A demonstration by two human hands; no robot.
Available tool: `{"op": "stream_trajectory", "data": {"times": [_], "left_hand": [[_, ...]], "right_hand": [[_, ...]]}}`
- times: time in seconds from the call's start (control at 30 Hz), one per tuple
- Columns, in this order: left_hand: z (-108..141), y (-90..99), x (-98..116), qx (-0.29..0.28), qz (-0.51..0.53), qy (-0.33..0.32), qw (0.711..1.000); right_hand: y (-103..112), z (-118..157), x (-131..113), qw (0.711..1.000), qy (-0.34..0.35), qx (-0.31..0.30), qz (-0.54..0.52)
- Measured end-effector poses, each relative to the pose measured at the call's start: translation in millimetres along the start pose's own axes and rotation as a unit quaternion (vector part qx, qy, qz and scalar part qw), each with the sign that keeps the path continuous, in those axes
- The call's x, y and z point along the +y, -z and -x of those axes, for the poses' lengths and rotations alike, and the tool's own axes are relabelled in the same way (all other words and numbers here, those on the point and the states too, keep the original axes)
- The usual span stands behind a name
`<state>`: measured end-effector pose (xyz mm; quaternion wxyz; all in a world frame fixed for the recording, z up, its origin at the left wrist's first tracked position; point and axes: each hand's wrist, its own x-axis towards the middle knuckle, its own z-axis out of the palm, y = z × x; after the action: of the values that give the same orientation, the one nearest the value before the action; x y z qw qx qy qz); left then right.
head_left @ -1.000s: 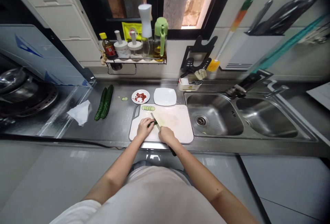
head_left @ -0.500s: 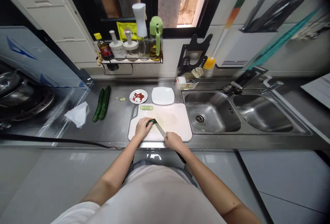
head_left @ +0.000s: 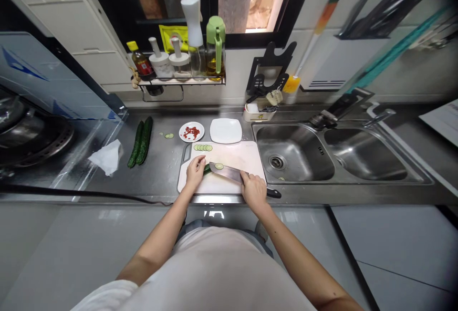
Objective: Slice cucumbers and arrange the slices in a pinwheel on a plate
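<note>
My left hand (head_left: 195,172) is curled around a short cucumber piece (head_left: 207,169) on the white cutting board (head_left: 229,188); much of that piece is hidden under the hand. My right hand (head_left: 254,189) grips a kitchen knife (head_left: 232,173), its blade lying flat and pointing left, its black handle sticking out past the palm. One round cucumber slice (head_left: 219,166) rests on the flat of the blade, close to the cut end. Along the board's upper left lies an overlapping row of cucumber slices (head_left: 202,148).
Behind the board stand a small plate with chopped red pieces (head_left: 182,135) and a white square plate (head_left: 225,131). Two whole cucumbers (head_left: 140,142) and a crumpled white tissue (head_left: 107,157) lie left. A double sink (head_left: 293,158) is at right. A rack of bottles (head_left: 182,81) hangs above.
The knife has turned from upright cutting to lying flat, with a slice now on its blade. My right hand has moved right; my left hand has shifted slightly left along the cucumber.
</note>
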<state>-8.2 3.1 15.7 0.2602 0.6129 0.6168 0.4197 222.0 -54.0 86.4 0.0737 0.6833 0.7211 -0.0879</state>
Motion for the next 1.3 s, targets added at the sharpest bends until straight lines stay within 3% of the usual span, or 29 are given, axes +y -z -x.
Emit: {"op": "stream_trajectory", "data": {"times": [0.27,0.53,0.8,1.07,1.3], "left_hand": [[-13.9,3.6,24.7,-0.122,-0.059,-0.089,0.987],[-16.0,-0.9,39.4,-0.193,-0.118,-0.104,0.968],[-16.3,-8.3,37.0,-0.163,-0.081,-0.083,0.980],[-31.7,-16.4,11.2,-0.071,-0.057,0.100,0.991],[-63.4,-27.4,-1.4,-0.017,-0.090,0.143,0.986]], "right_hand": [[-2.8,0.3,7.9,0.999,0.014,0.036,0.005],[-3.0,0.4,10.0,0.999,0.015,0.031,0.002],[-11.0,0.0,13.6,1.000,0.005,0.025,0.006],[-18.0,1.4,22.6,1.000,-0.026,0.006,0.001],[-17.9,0.6,26.0,0.999,-0.038,0.000,-0.005]]}}
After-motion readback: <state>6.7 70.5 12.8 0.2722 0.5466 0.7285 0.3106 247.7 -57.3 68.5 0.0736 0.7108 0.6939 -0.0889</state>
